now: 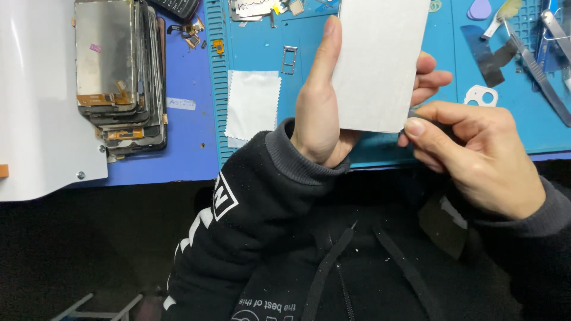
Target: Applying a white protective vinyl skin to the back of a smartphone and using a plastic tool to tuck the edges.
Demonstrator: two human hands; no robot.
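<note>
My left hand (318, 113) holds a flat white rectangular panel (380, 62) upright, thumb along its left edge and fingers curled behind its right edge. My right hand (476, 154) sits just right of the panel's lower right corner, thumb and forefinger pinched together at that corner, apparently on a thin dark strip or film. What exactly is pinched is too small to tell. Both arms wear black sleeves with grey cuffs.
A blue work mat (262, 47) covers the bench. A stack of phone screens (119, 71) lies at the left, with a white cloth (253, 104), a SIM tray (289, 59), a white camera frame (482, 95) and metal tweezers (538, 71). A white board (35, 107) is far left.
</note>
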